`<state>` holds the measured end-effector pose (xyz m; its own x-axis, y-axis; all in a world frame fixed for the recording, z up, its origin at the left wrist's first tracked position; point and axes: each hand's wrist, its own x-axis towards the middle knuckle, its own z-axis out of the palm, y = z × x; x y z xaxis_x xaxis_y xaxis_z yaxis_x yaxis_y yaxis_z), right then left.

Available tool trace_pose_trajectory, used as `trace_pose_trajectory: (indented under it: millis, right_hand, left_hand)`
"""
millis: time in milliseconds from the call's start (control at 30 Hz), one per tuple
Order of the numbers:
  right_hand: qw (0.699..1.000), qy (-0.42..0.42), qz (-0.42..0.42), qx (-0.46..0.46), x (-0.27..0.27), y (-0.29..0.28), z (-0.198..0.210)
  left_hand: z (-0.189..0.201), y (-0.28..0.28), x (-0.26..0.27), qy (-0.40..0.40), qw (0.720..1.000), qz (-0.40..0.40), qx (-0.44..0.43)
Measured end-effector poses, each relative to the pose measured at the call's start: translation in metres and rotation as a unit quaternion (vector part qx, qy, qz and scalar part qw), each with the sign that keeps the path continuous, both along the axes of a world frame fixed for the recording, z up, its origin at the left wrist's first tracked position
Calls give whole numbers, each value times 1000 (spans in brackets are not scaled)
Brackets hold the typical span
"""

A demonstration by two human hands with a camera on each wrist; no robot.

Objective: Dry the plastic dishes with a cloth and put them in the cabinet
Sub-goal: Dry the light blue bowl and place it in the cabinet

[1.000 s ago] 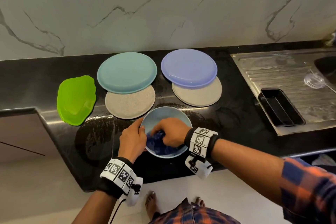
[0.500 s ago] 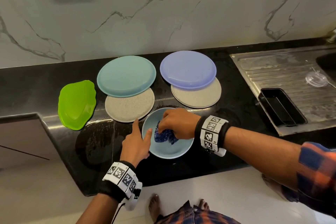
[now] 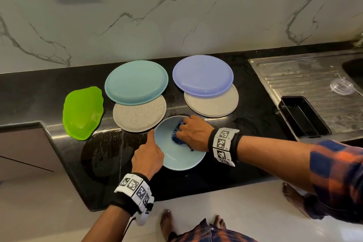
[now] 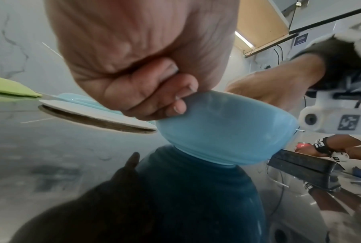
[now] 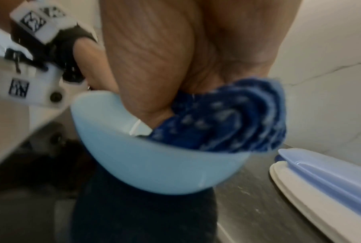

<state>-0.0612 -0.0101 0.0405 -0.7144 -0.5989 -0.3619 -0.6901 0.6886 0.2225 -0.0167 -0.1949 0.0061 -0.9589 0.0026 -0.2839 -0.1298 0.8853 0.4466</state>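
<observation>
A light blue plastic bowl (image 3: 180,156) (image 4: 223,128) (image 5: 154,164) stands on the black counter near its front edge. My right hand (image 3: 193,132) (image 5: 165,57) bunches a dark blue patterned cloth (image 3: 176,136) (image 5: 227,121) and presses it against the bowl's far right inner side. My left hand (image 3: 148,155) (image 4: 150,92) holds the bowl's left rim; three fingers curl against the outer wall and the index finger lies straight along the rim. Behind the bowl lie a teal plate (image 3: 136,81) over a speckled beige plate (image 3: 141,119), a purple plate (image 3: 202,74) over a beige plate (image 3: 216,105), and a green leaf-shaped dish (image 3: 82,112).
A steel drainboard (image 3: 306,82) lies to the right, with a black rectangular tray (image 3: 303,117) and a clear lid (image 3: 341,86) on it. The counter (image 3: 106,149) left of the bowl looks wet. The counter's front edge runs just below my wrists.
My right hand has swept the cloth from the bowl's near side up to its far right side. My left hand has slid down the left rim, and its index finger now points outward.
</observation>
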Motion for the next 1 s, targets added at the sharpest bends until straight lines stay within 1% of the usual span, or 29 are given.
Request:
trace_pose_trajectory:
  millis: [133,200,267,400,467,500,567,667,767,800,867,1000]
  right_hand:
    - [992,-77,-96,-20,23,0,25]
    - [983,-115,-141,-37,30,-1,31]
    - [965,-153,-197,-77,34,-4,32]
    - [905,-242,-298,-186,37,-11,23]
    - [871,-258,-341,-242,36,-12,15]
    - [849,-264,-368,-271,35,-11,11]
    - [804,-260,-423,-328,33,-6,6]
    - [745,-188,-499,-401,26,6,3]
    - [689,-131,-537,-469,18,11,3]
    - [675,-122,-542,-486,17,10,2]
    - [656,-112,-555,-500,18,3,0]
    - [626,-135,-563,-522,23,-23,-9]
  left_hand:
    - [-2,3,3,6,1000,13,4]
    - [-4,5,3,6,1000,17,12]
    - [-5,6,4,1,1000,19,25]
    - [-4,6,4,-8,998,30,46]
    - [-5,3,3,-16,998,31,54]
    - [-6,0,2,-19,997,27,65]
    - [-7,-6,1,-25,995,20,96]
    - [-2,-12,2,-42,988,31,149]
    - [7,-15,4,-60,968,72,233]
    - [9,-16,5,-73,959,88,260]
    - [12,-16,6,-109,937,115,311]
    - [15,-16,4,-159,894,140,394]
